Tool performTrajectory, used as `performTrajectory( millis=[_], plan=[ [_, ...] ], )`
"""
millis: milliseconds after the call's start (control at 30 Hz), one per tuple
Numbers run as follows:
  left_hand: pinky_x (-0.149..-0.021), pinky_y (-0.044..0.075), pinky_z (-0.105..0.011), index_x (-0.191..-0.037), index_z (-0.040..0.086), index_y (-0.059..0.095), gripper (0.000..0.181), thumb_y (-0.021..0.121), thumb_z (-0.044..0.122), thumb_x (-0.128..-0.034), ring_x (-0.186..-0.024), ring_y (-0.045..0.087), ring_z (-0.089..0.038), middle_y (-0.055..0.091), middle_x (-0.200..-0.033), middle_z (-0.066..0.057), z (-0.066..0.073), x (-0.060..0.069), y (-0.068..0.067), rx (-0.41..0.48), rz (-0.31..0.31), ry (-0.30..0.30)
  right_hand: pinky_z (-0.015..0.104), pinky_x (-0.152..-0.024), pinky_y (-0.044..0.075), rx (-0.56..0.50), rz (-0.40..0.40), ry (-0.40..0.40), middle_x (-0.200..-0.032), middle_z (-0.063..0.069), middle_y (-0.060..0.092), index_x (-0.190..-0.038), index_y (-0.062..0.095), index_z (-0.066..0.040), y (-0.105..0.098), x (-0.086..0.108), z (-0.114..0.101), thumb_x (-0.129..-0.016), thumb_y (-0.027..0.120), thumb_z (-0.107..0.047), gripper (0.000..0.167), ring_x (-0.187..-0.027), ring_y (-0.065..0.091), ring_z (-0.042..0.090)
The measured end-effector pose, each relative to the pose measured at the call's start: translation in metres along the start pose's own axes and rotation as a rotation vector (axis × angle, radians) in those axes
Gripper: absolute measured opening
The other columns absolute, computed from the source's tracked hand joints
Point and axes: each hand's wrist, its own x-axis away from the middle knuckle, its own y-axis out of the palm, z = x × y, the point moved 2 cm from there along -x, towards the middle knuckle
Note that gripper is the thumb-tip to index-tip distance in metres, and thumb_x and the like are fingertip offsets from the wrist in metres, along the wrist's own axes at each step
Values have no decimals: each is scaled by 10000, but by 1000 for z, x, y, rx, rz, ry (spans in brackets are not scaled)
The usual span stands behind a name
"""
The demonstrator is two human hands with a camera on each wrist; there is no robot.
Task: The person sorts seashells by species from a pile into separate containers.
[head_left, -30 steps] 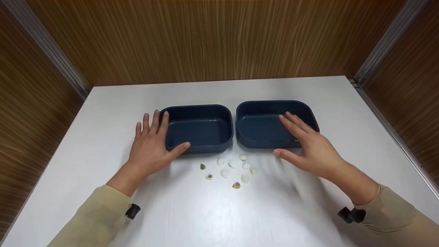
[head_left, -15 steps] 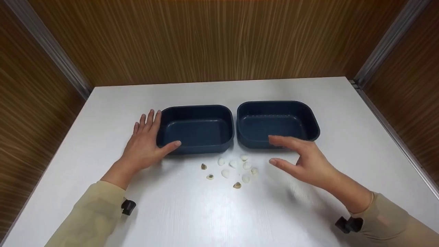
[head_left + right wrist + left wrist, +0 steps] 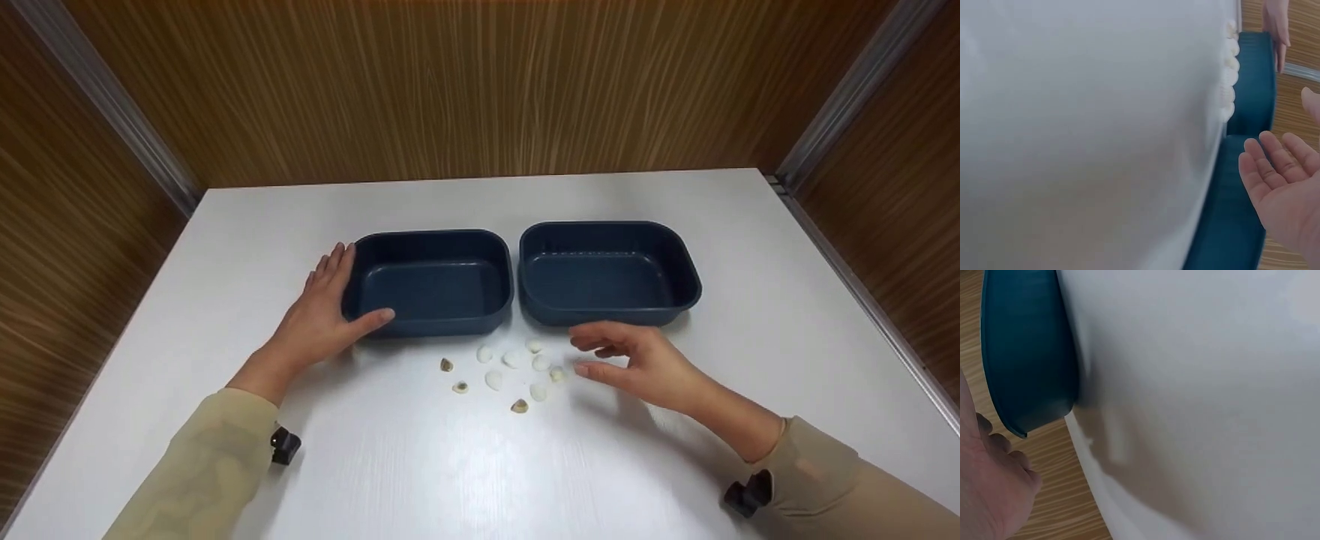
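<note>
Two dark blue rectangular containers stand side by side on the white table: a left container (image 3: 431, 289) and a right container (image 3: 600, 271). In front of them lies a loose group of small seashells, most of them white (image 3: 493, 379), a few brownish (image 3: 519, 406). My left hand (image 3: 315, 319) is at the left container's left side, fingers extended, thumb over its front rim; whether it touches cannot be told. My right hand (image 3: 649, 367) hovers just right of the shells, fingers slightly bent, thumb apart, holding nothing. In the right wrist view its palm (image 3: 1292, 214) shows bare.
The white table (image 3: 420, 480) is enclosed by wood-grain panels (image 3: 480, 90) at the back and both sides, with metal strips (image 3: 832, 90) at the corners. A small black device (image 3: 285, 445) sits at each sleeve cuff.
My right hand has come down from above the right container towards the shells, its fingers bending a little. The left hand has shifted slightly left. Containers and shells stay in place.
</note>
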Motion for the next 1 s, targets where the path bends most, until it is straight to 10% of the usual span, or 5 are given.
performTrajectory(
  millis=[1000],
  plan=[
    [-1306, 72, -537, -1708, 90, -23, 1223, 625, 768, -924, -1630, 35, -386, -8, -1787, -104, -3, 0, 7, -62, -29, -5, 191, -956, 474, -85, -129, 68, -1155, 48, 741, -1180, 796, -85, 24, -6, 23, -879, 889, -121, 317, -1120, 632, 219]
  ],
)
